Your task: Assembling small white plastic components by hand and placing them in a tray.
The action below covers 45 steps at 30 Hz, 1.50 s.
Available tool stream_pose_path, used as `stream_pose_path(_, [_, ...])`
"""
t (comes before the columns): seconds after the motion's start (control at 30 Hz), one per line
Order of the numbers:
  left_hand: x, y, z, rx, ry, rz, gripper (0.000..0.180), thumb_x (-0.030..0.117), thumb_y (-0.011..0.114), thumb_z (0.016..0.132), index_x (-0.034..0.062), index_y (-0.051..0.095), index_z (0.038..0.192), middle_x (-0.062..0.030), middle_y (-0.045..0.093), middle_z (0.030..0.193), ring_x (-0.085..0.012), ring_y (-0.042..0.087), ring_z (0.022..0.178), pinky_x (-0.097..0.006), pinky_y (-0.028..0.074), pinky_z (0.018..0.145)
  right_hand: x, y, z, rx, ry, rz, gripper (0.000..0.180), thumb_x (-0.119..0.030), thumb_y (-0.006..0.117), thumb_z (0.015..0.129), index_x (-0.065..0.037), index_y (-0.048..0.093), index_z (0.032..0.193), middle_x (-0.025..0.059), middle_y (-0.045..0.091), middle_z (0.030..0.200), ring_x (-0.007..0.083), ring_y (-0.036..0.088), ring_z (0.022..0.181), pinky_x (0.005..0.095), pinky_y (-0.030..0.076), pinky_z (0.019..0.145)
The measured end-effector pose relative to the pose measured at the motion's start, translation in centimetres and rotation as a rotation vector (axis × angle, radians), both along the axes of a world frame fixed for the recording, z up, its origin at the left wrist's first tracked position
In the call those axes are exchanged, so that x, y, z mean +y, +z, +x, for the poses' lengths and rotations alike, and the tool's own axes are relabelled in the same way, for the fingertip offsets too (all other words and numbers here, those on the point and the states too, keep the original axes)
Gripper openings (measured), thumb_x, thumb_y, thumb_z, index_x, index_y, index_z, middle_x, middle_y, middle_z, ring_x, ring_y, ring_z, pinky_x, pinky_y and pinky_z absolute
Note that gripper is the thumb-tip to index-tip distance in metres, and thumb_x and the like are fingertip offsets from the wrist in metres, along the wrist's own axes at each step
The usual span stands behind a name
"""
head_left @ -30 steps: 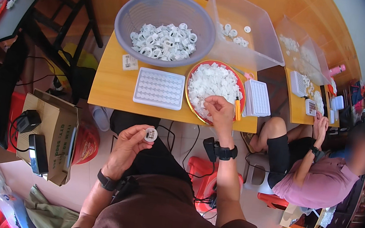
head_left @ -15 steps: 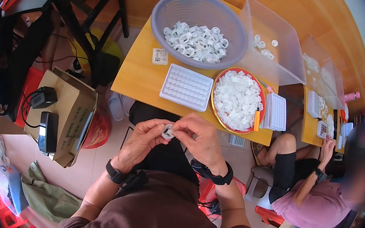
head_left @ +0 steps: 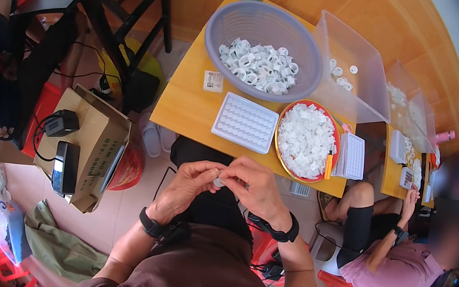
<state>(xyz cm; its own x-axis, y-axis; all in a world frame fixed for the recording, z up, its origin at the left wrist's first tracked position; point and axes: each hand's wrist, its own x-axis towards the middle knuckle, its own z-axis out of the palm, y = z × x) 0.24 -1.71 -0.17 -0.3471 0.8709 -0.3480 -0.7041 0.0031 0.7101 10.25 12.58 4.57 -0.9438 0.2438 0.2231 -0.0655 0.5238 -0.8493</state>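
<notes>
Over my lap, my left hand point(head_left: 186, 188) and my right hand point(head_left: 255, 188) meet, both pinching one small white plastic ring part point(head_left: 218, 181) between their fingertips. Most of the part is hidden by my fingers. Just beyond them on the yellow table point(head_left: 187, 107) lie a white gridded tray point(head_left: 245, 122) and a red-rimmed round dish point(head_left: 307, 139) heaped with small white pieces. Farther back stands a grey basin point(head_left: 265, 50) holding several white ring parts.
A clear plastic bin point(head_left: 352, 73) sits behind the dish, with a second white tray point(head_left: 353, 156) and an orange tool point(head_left: 329, 164) beside it. A seated person point(head_left: 396, 266) works at the right. An open cardboard box point(head_left: 85, 145) with black devices stands at my left.
My right hand has come back from the red-rimmed dish to my lap and joined the left hand on the white part. The view has shifted slightly.
</notes>
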Motion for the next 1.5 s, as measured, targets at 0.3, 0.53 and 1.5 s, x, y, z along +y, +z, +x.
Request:
stream_pose_path(0.3, [0.3,0.5,0.1,-0.092,0.029,0.003,0.025,0.014,0.056,0.089,0.0004,0.059,0.110,-0.0048,0.062,0.095,-0.0092,0.057,0.080,-0.022,0.048,0.072,-0.6,0.1,-0.1,0.039,-0.106,0.048,0.015,0.003,0.067,0.071,-0.002,0.057,0.082,0.0067,0.057,0.073,0.0158,0.053,0.055,0.0263,0.042,0.049])
stream_pose_path(0.53, [0.4,0.9,-0.1,0.027,0.081,0.059,0.018,0.008,0.057,0.087,0.0016,0.062,0.103,-0.0049,0.063,0.096,-0.0101,0.058,0.082,-0.023,0.048,0.075,-2.2,-0.2,-0.3,0.191,-0.177,0.069,0.019,0.005,0.064,0.071,-0.005,0.057,0.086,0.0078,0.055,0.078,0.0213,0.059,0.063,0.0279,0.046,0.052])
stream_pose_path(1.5, [0.9,2.6,1.1,0.480,0.263,0.028,0.016,-0.004,0.058,0.082,-0.0018,0.064,0.097,-0.0063,0.052,0.095,-0.0134,0.056,0.087,-0.023,0.047,0.074,-3.5,-2.5,0.6,0.060,-0.361,-0.957,0.010,-0.006,0.059,0.085,-0.002,0.056,0.094,0.0021,0.061,0.081,0.0086,0.059,0.074,0.0200,0.047,0.061])
